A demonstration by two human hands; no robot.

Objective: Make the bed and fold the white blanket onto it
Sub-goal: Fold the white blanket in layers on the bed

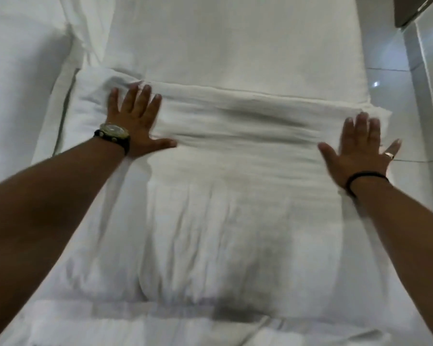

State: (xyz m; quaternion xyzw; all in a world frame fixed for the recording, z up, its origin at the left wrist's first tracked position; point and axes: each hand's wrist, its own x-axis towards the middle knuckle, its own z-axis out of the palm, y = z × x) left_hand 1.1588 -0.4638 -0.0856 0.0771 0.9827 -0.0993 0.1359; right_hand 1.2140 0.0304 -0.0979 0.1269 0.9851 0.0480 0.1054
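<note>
White blanket (pixel 235 196) is seen folded into a thick wad, laid across the bed (pixel 235 41) from edge to edge, w/ the far fold edge running roughly straight between the two hands; creases and a shallow dip are visible along the middle, pic is a bit blurred so finer folds can't be told. Left hand (pixel 133 121) is laid flat, palm down, on the blanket's far-left corner, fingers spread, thumb stuck out to the right, nothing gripped. Right hand (pixel 360 148) is laid flat on the far-right corner, just by the bed's right edge, fingers spread too, thumb out to the left, nothing pinched. Both arms are stretched fwd over the blanket. A watch (pixel 114 132) w/ dark strap is worn on the left wrist; a dark band (pixel 360 179) on the right wrist, a ring (pixel 388 154) on one right finger. Beyond the blanket the bed sheet is seen smooth and bare. A 2nd white bed or mattress (pixel 15 83) is seen close alongside on the left. Glossy pale tiled floor (pixel 390 91) is seen to the right, w/ a dark object's corner (pixel 408 13) at top right, can't tell what it is.
</note>
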